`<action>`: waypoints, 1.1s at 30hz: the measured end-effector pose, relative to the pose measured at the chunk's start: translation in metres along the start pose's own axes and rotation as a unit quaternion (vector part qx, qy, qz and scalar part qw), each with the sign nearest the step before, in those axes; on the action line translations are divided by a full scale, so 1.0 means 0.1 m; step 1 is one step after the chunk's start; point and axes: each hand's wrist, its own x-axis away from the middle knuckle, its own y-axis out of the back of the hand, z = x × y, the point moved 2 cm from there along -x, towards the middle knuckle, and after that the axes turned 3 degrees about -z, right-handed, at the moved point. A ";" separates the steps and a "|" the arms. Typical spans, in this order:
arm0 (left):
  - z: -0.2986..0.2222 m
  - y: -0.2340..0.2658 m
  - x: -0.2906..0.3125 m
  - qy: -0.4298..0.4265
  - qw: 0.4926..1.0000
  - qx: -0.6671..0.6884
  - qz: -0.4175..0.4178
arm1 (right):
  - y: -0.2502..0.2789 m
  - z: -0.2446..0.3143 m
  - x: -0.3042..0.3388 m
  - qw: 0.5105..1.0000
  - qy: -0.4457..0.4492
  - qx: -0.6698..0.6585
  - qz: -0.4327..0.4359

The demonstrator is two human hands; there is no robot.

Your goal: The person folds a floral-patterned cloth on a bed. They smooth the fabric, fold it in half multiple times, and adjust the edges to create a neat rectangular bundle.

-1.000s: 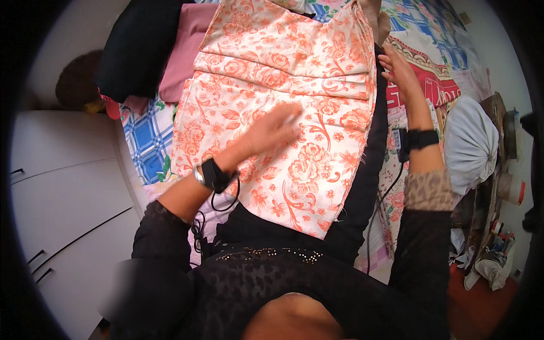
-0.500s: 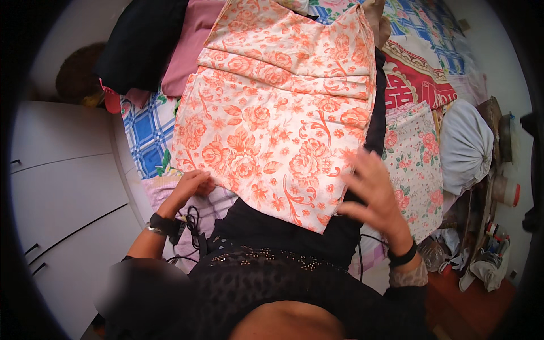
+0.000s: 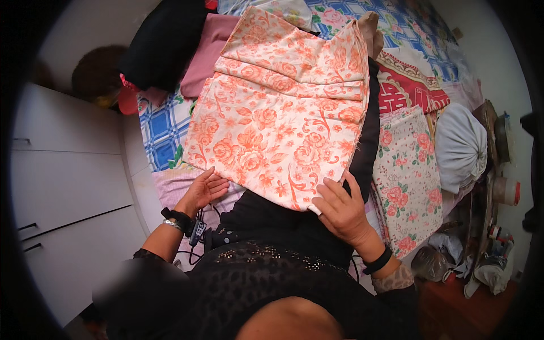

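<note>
An orange and white floral cloth [image 3: 283,119] lies spread over a bed, partly folded across its upper part. My left hand [image 3: 205,190] grips its near left corner, with the fingers curled under the edge. At the near right corner my right hand [image 3: 339,208] pinches the hem. A black garment [image 3: 362,141] lies beneath the floral cloth and shows along its right side and near edge.
A black bundle [image 3: 164,45] and a pink cloth [image 3: 207,54] lie at the far left of the bed. A blue checked sheet [image 3: 164,127] covers the bed. A folded floral fabric [image 3: 408,175] and a grey tied bag [image 3: 460,147] sit at the right. White drawers [image 3: 62,175] stand at the left.
A second ago my left hand was pressed flat on the middle of the cloth and my right hand was at its far right edge. Both have come down to the near corners and taken hold.
</note>
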 end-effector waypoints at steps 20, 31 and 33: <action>0.25 0.00 0.59 -0.128 0.988 -0.070 -0.043 | 0.58 -0.40 0.05 0.867 -0.149 -0.416 0.228; -0.63 -0.40 0.92 -0.217 0.877 -0.429 -0.005 | 0.02 -1.92 -0.76 0.984 -0.173 0.015 -0.049; -0.83 -0.77 0.78 -0.364 0.818 -0.445 0.019 | -0.02 -1.90 -0.66 0.982 -0.177 0.016 -0.055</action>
